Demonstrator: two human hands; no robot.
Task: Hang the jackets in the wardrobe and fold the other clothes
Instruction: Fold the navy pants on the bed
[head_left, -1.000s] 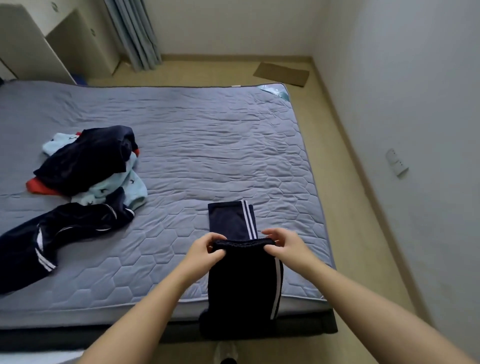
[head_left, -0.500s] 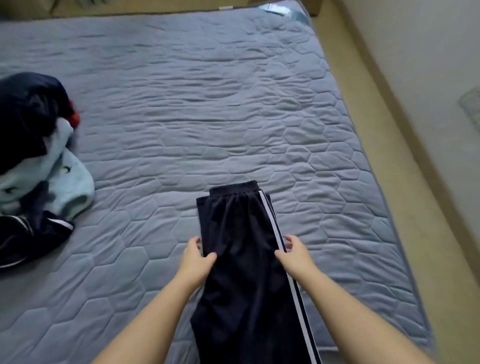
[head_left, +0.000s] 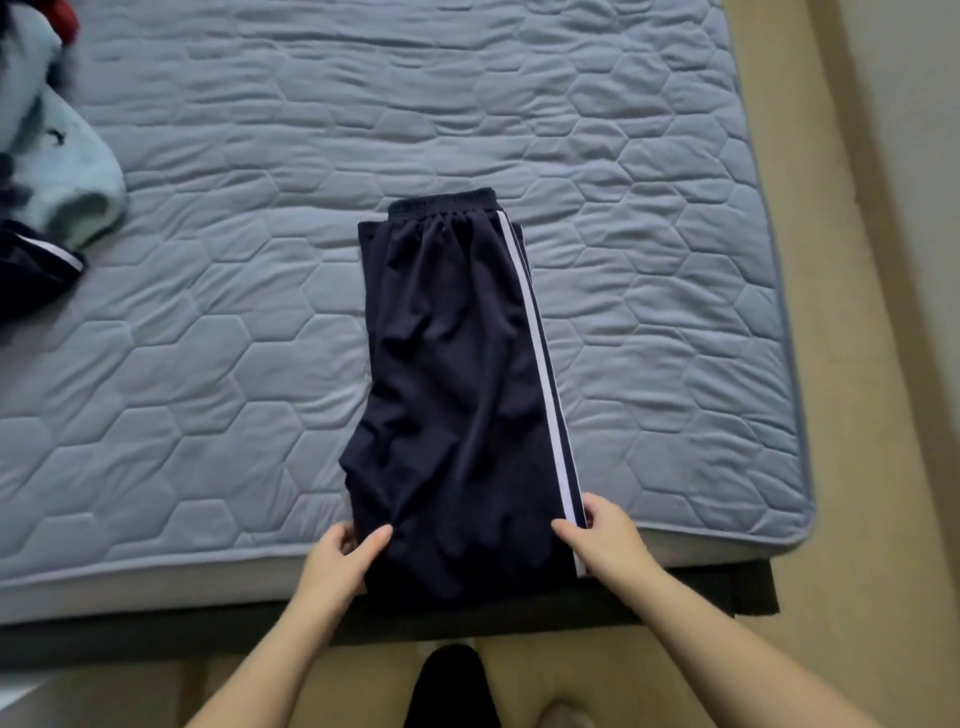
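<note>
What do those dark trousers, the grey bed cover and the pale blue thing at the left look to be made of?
The navy trousers: thin, smooth sports fabric, probably synthetic, with faint sheen, soft creases and a gathered elastic waistband. The grey bed cover: matte padded fabric, quilted in hexagons. The pale blue garment: fuzzy, likely fleece, though blurred.

- Left hand (head_left: 337, 564): pinching left edge of dark trousers (head_left: 457, 364); thumb flat on top, aimed toward the right hand; fingers curled under the cloth.
- Right hand (head_left: 605, 540): mirrored grip on the striped right edge; thumb on top, pointing toward the left hand; fingers wrapped round the side.
- Level with each other, apart by the garment's width.
- Palms turned inward, facing one another.
- Left forearm (head_left: 260, 670) and right forearm (head_left: 727, 649): bare, extended forward, converging slightly toward the hands; wrists roughly straight.
</note>
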